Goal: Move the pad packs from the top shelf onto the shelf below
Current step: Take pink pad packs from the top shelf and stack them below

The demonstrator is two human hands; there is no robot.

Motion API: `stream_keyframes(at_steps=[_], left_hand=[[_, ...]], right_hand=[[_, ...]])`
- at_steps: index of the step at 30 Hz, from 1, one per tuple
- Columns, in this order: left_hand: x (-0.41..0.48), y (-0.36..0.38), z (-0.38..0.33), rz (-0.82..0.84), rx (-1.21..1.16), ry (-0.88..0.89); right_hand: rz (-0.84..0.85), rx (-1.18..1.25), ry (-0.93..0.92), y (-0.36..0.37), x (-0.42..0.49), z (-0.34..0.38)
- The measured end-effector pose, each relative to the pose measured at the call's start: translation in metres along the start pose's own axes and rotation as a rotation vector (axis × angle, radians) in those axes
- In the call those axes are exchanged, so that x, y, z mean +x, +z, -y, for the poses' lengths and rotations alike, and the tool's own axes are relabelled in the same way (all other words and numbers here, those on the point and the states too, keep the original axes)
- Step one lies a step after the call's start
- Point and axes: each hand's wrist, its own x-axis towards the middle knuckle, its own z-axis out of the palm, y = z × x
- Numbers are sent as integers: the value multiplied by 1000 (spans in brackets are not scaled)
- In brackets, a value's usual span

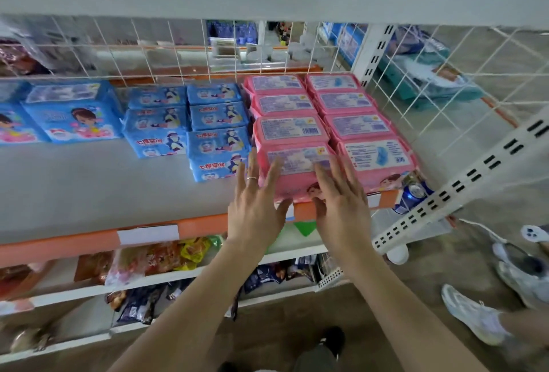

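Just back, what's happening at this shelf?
Both bare hands, left hand and right hand, rest with straight fingers on the front pink plastic pad pack at the edge of the white shelf with the orange lip. Nothing is gripped yet. More pink packs sit behind and beside it, blue pad packs further left.

The pink packs (pixel 297 169) are shining in smooth, glossy plastic film. The blue packs (pixel 218 116) are gleaming in the same kind of soft film, slightly wrinkled. The shelf board (pixel 89 187) is showing a matt grey painted finish, and its orange front strip (pixel 89 242) is looking smooth and faintly glossy. The white wire grid (pixel 148 53) behind is looking smoothly coated. The can (pixel 414 192) is glinting like bare metal. The snack bags (pixel 166 255) below are catching light on crinkled, shiny wrap.
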Motion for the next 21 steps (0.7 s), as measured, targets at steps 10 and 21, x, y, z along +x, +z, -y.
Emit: stream_keyframes(at_steps=[10,21], left_hand=[[8,1,-2,35,246,245],[9,-3,2,73,241,268]], right_hand=[[50,24,278,8,1,-15],[-29,346,376,15,2,-17]])
